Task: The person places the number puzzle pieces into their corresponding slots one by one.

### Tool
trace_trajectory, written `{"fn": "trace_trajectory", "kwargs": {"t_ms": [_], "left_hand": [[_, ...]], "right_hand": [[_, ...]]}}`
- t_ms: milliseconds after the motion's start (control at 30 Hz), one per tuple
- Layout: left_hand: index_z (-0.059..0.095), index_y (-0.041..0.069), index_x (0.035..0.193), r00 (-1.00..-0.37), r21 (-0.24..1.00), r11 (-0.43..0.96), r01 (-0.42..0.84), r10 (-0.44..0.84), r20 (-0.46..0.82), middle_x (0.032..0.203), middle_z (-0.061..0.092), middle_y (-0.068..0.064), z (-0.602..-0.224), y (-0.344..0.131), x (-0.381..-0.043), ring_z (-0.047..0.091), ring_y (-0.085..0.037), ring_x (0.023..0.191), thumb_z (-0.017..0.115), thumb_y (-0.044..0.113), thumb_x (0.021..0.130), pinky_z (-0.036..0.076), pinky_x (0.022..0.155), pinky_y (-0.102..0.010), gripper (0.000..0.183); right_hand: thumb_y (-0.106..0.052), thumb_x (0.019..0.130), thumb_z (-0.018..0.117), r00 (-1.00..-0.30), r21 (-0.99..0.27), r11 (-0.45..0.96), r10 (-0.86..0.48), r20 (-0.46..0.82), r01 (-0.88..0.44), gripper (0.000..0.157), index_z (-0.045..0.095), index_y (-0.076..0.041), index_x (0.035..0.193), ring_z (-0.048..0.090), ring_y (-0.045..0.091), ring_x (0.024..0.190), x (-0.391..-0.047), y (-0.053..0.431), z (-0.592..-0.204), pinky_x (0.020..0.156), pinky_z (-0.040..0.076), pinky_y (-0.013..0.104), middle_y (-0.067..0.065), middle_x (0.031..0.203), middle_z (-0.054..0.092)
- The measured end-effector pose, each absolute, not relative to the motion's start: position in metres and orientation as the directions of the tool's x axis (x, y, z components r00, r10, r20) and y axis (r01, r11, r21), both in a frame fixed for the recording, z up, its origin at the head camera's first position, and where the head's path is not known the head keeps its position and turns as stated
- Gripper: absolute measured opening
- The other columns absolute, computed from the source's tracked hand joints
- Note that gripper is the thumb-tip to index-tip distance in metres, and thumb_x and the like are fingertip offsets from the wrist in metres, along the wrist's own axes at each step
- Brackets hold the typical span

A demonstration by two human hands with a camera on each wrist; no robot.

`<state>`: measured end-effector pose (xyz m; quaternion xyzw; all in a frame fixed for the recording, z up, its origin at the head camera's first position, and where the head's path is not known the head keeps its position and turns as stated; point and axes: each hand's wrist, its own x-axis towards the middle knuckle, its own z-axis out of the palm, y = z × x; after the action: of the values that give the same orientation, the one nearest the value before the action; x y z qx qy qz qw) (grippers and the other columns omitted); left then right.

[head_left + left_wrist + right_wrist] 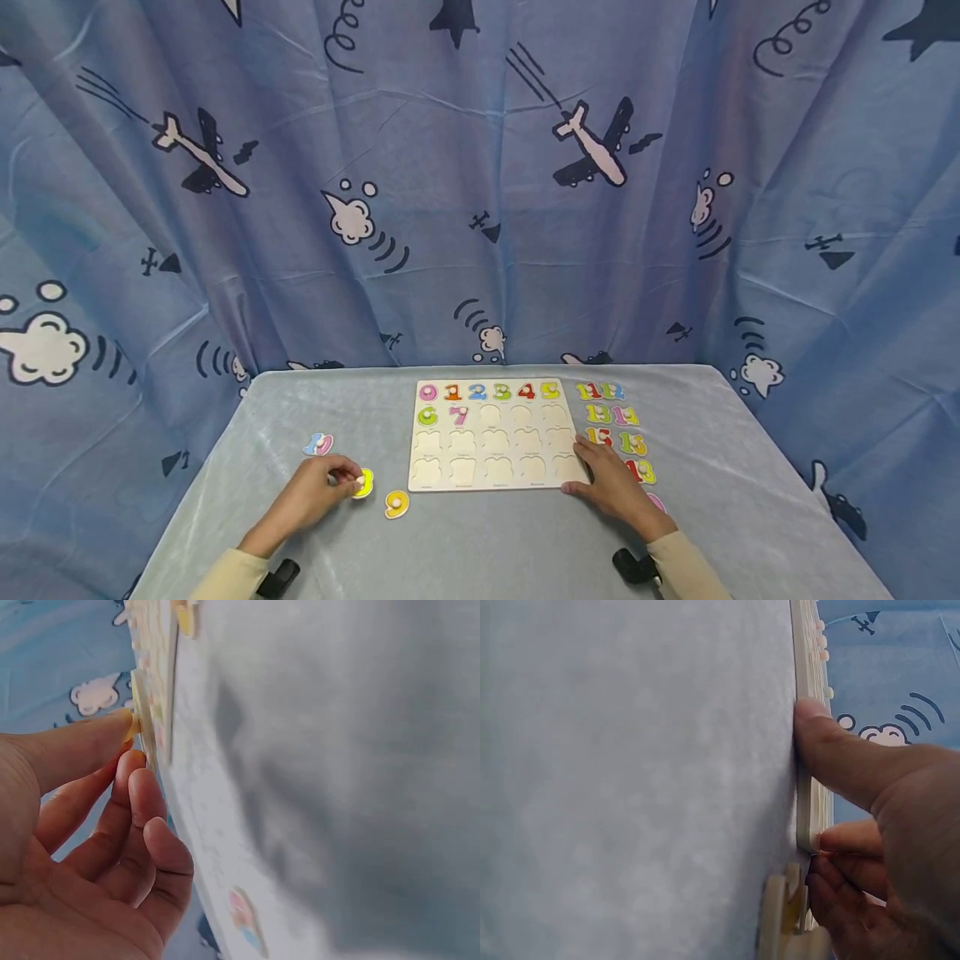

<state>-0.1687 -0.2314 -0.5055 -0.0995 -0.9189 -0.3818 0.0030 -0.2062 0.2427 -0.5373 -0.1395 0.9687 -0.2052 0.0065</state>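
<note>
My left hand point(321, 490) pinches a yellow number puzzle piece point(367, 483) by its knob, between thumb and fingertips. In the left wrist view the piece point(142, 712) is held edge-on above the table; its digit is partly hidden. An orange 9 piece point(397, 503) lies just right of that hand, and a blue-and-pink 10 piece point(318, 444) lies beyond it. My right hand point(611, 482) holds the near right corner of the wooden number puzzle board point(480, 487), thumb on the near edge and fingers at the right side. Pieces 0 to 7 sit in the board's upper recesses.
Several two-digit pieces, among them a 14 piece point(625, 416), lie in two columns right of the board, partly under my right hand. A grey cloth covers the table point(465, 550). Behind it hangs a blue patterned curtain point(420, 208).
</note>
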Motion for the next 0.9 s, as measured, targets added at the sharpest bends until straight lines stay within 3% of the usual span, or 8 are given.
{"fn": "trace_trajectory", "kwargs": {"t_ms": [267,900], "left_hand": [[0.072,0.019,0.088,-0.977,0.692,0.692,0.205,0.188,0.101,0.077,0.064,0.010,-0.491,-0.193,-0.200,0.056,-0.003,0.072,0.077,0.016,0.084,0.042,0.068,-0.022,0.007],[0.073,0.011,0.085,-0.939,0.754,0.571,0.325,0.293,0.183,0.081,0.066,0.002,-0.496,-0.110,-0.276,0.057,-0.006,0.073,0.077,0.011,0.083,0.047,0.069,-0.020,0.004]], "right_hand": [[-0.037,0.077,0.081,-0.963,-0.401,0.879,-0.266,0.041,-0.260,0.082,0.049,0.007,0.139,0.040,0.045,0.137,-0.208,0.243,-0.535,0.111,0.033,0.057,0.023,0.149,0.045],[-0.038,0.076,0.081,-0.967,-0.398,0.886,-0.253,0.019,-0.240,0.082,0.050,0.006,0.138,0.040,0.046,0.137,-0.206,0.240,-0.535,0.111,0.033,0.057,0.022,0.150,0.045]]}}
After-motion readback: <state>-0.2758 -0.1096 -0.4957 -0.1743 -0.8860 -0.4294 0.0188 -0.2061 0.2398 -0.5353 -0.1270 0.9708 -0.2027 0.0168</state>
